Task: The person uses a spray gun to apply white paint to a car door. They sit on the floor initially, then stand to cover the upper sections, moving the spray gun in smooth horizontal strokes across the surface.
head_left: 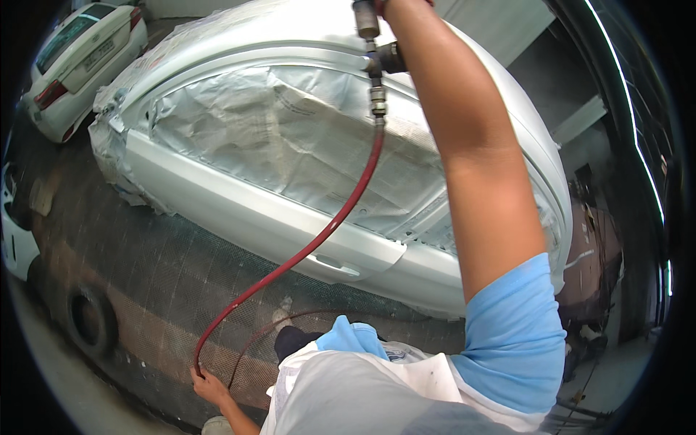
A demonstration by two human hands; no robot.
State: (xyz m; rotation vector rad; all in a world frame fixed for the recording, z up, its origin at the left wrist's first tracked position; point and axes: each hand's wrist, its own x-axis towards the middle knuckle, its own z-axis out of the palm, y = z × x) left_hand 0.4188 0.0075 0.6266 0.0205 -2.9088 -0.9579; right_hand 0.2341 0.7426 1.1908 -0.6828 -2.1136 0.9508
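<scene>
Your left hand [210, 386] is curled around the red hose [335, 223] at lower left. Hose arcs up past the car [217, 188] and its masked window [239, 123] to a metal fitting [378, 101], beside your raised right arm [478, 152]. Right hand's beyond the top edge; can't tell its grip.

Head cam, wide fisheye: looks down/fwd past wearer's chest [362, 395] at white car [268, 221], v. close.

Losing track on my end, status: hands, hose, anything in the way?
Left hand gripping red hose; right arm raised, hand out of frame. Hose joins metal fittings. Arm covers part of near white car.
</scene>
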